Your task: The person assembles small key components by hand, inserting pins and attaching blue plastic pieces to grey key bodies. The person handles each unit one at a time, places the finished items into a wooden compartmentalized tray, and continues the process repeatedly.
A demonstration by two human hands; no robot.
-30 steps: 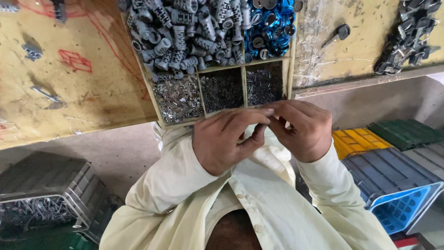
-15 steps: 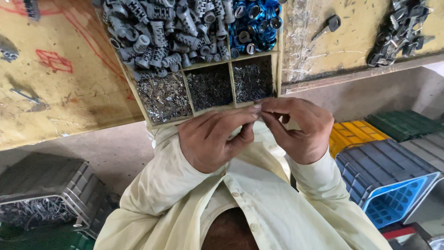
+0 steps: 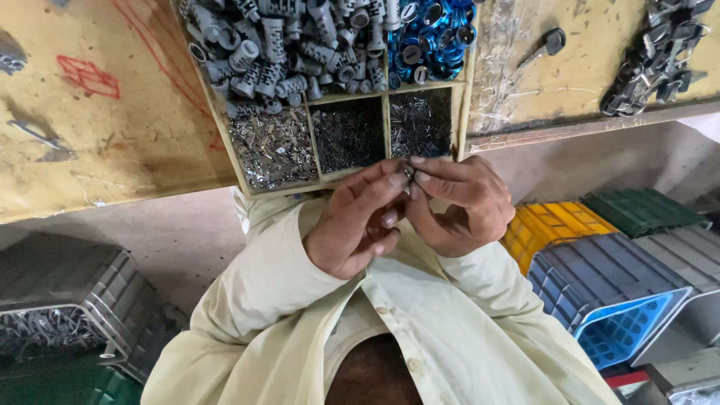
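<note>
My left hand (image 3: 360, 225) and my right hand (image 3: 461, 206) meet in front of my chest, fingertips pinched together on a small metal part (image 3: 408, 172). Both hands hover just below the near edge of a divided tray (image 3: 217, 120) on the yellow workbench (image 3: 97, 127). The tray's near compartments hold tiny silvery pieces (image 3: 270, 146), dark fine pins (image 3: 349, 133) and thin metal pins (image 3: 420, 121). Behind them lie grey metal cylinders (image 3: 285, 45) and blue rings (image 3: 431, 37). Most of the small part is hidden by my fingers.
A loose key (image 3: 546, 45) and a heap of dark metal parts (image 3: 656, 56) lie on the bench at right. Stacked yellow (image 3: 555, 225), green (image 3: 637, 210), grey and blue (image 3: 622, 330) crates sit on the floor at right. A grey crate with metal pieces (image 3: 52, 330) stands at left.
My hands have drawn closer together and lifted slightly toward the tray edge, fingertips now pinched on the small part. The view has shifted a little.
</note>
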